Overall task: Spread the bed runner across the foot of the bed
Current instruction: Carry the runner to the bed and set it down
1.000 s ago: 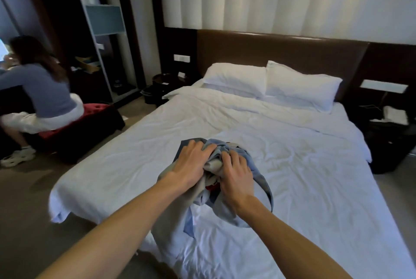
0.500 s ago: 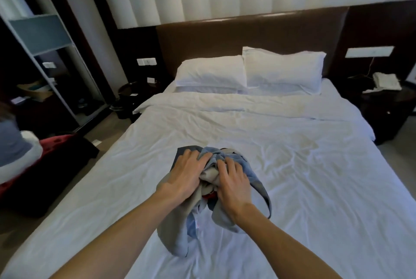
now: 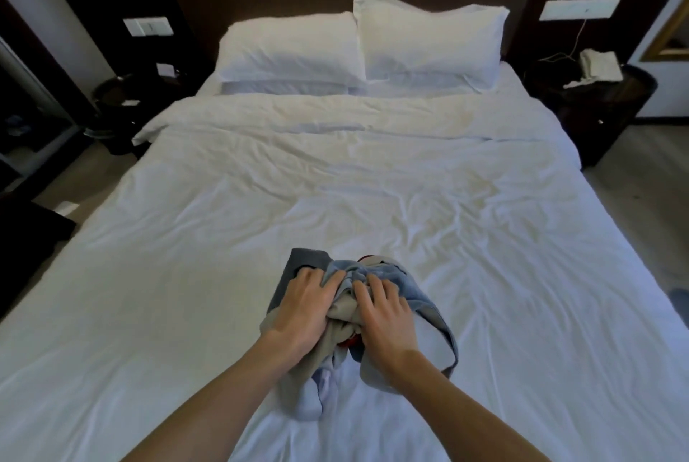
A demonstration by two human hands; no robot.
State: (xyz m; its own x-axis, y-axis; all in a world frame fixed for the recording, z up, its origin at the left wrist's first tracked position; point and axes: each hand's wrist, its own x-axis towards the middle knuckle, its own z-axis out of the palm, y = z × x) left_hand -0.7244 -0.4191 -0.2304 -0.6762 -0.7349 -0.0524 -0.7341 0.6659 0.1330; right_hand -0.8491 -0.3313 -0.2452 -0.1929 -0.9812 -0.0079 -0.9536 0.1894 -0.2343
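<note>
Grips, seemingly, bunched grey-blue cloth bed runner (image 3: 419, 293) beneath left hand (image 3: 302, 308) and right hand (image 3: 387, 316), ready to spread over white bed (image 3: 179, 275).

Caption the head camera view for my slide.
Left hand and right hand grip bunched grey-blue fabric bed runner on white bed.

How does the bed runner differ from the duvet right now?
The bed runner is bunched, held by the left hand and right hand; the duvet lies spread out. The bed runner is grey-blue, the duvet white. Both are creased.
</note>
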